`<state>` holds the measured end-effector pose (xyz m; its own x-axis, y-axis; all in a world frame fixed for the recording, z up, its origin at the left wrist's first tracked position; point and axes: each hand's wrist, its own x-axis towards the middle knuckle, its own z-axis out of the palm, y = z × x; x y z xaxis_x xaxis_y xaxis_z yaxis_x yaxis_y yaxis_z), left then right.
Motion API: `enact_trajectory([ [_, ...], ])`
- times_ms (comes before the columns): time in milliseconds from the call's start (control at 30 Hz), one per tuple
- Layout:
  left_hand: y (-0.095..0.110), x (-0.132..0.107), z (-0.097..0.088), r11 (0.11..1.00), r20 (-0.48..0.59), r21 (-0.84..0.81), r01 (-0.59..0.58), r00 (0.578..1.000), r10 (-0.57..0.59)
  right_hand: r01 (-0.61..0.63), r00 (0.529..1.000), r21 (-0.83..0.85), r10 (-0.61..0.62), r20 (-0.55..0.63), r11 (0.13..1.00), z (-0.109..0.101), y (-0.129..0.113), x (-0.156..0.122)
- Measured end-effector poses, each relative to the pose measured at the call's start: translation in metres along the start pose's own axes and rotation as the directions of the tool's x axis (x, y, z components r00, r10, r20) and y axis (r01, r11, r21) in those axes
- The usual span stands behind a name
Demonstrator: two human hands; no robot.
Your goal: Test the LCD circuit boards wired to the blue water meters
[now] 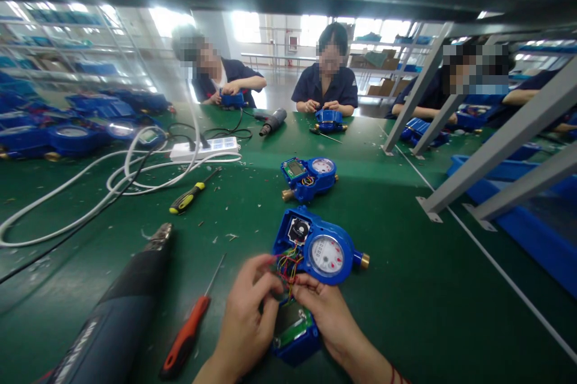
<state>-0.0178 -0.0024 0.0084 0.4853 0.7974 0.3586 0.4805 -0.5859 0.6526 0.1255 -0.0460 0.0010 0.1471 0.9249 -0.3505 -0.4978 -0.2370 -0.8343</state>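
Head view: on a green workbench [406,288], an opened blue water meter [325,252] lies at centre, just beyond the person's hands. The left hand [247,318] and right hand [325,307] pinch its coloured wires [286,265] with fingers drawn narrow, over the detached cover [295,333]. From the meter, a heat gun [117,312] and a red screwdriver [187,336] lie at 8 o'clock and a second meter [309,176] at 12 o'clock.

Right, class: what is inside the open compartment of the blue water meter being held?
A round black-and-white part and a bundle of coloured wires leading out. The left hand and right hand cover where the wires end.
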Motion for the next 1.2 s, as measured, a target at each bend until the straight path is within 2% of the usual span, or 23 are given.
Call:
enact_trajectory([
  [200,-0.0074,0.0021,0.0048,0.998,-0.012,0.009,0.059,0.998,-0.059,0.029,1.0,-0.004,-0.029,0.005,1.0,-0.0008,-0.0003,0.0003],
  [400,-0.0012,0.0034,0.0009,0.997,0.045,-0.025,0.069,0.997,-0.068,0.024,1.0,-0.001,-0.024,0.001,1.0,-0.001,0.003,0.0012],
  [767,-0.0068,0.0033,0.0091,0.999,-0.021,0.008,0.048,0.999,-0.048,0.035,0.999,-0.025,-0.035,-0.018,0.999,-0.0022,0.0057,0.0039],
  [1200,-0.0037,0.0038,0.0073,0.99,0.064,-0.063,0.123,0.991,-0.119,0.023,1.0,-0.02,-0.023,-0.002,1.0,-0.0018,0.0041,0.0022],
])
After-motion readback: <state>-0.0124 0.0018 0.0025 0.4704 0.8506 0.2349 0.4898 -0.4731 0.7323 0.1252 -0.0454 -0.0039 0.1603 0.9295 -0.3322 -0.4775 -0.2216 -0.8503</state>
